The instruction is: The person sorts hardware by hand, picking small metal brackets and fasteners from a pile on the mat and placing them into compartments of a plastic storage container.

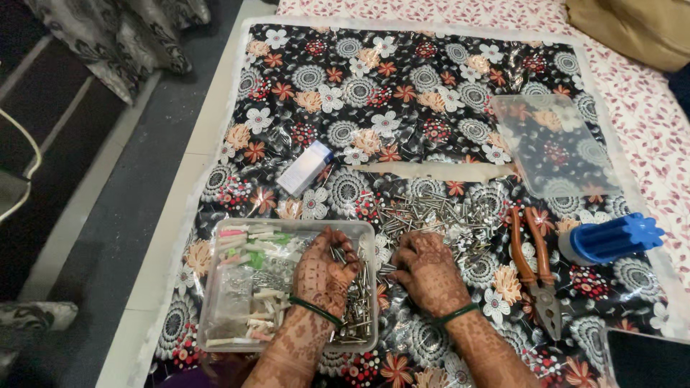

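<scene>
Looking down at a floral plastic sheet: left hand holds screws over a clear compartment box of wall plugs, right hand rests on a loose pile of screws; orange-handled pliers, clear lid nearby

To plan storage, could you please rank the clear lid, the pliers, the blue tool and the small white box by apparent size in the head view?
1. clear lid
2. pliers
3. blue tool
4. small white box
</scene>
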